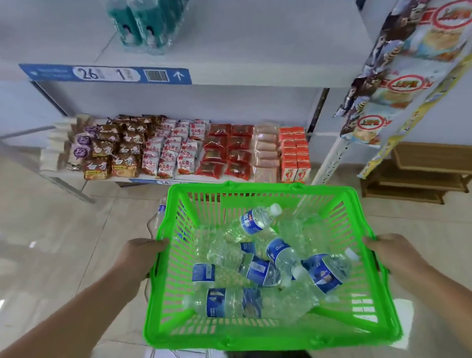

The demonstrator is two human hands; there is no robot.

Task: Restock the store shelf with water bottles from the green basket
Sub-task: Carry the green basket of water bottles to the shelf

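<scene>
Restock looks barely begun: left hand [140,255], fingers curled on the rim, grips a green slatted plastic basket [265,338] w/ clear blue-labelled water bottles [259,218] heaped inside; right hand [392,255] grips the opp. rim. White store shelf [276,39] waits beyond the basket.

L hand [140,255] & R hand [389,255] grip opposite side rims of the green basket [265,338], over a tiled floor [54,229]. Blue-labelled water bottles [259,218] lie jumbled inside, caps pointing diff ways. Ahead is the white store shelf [249,41]: teal-labelled bottles [144,22] on the top level at left, snack packs [173,152] in rows on the bottom level. Hanging snack bags [404,68] & a wicker rack [425,169] are at right.
</scene>
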